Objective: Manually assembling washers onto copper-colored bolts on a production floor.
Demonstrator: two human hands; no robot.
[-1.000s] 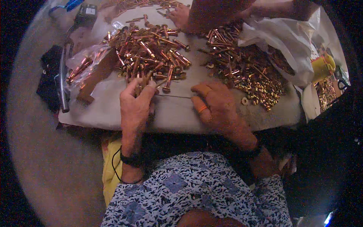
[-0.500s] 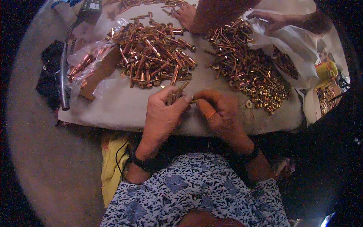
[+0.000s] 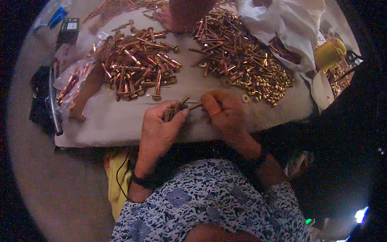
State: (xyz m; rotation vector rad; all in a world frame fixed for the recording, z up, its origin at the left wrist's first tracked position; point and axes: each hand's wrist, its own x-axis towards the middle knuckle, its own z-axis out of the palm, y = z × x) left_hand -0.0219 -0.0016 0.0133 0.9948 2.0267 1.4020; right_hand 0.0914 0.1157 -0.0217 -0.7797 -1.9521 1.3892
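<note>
My left hand (image 3: 157, 126) is closed around several brassy bolts (image 3: 171, 113), whose ends stick up past the thumb. Between my two hands a single bolt (image 3: 196, 106) lies nearly level, its left end at the left fingertips. At the other end, my right hand (image 3: 229, 115) pinches it, with orange covers on the thumb and forefinger; the bolt's tip there is hidden by the fingers. Beyond my left hand lies a heap of long bolts (image 3: 139, 66). Past my right hand, another heap of bolts (image 3: 225, 44) runs into small gold nuts (image 3: 269, 86), with a loose washer (image 3: 245, 98) nearby.
Another person's hand (image 3: 166, 19) reaches among bolts at the far side. A plastic bag of bolts (image 3: 74, 80) leans by a cardboard flap (image 3: 88, 90) at left. A white plastic bag (image 3: 282, 30) and a yellow container (image 3: 328, 54) stand at right. The table's front edge (image 3: 100, 144) is close.
The whole view has shifted, so the heaps sit further left. My hands have moved slightly apart, and more of the bolt between them shows.
</note>
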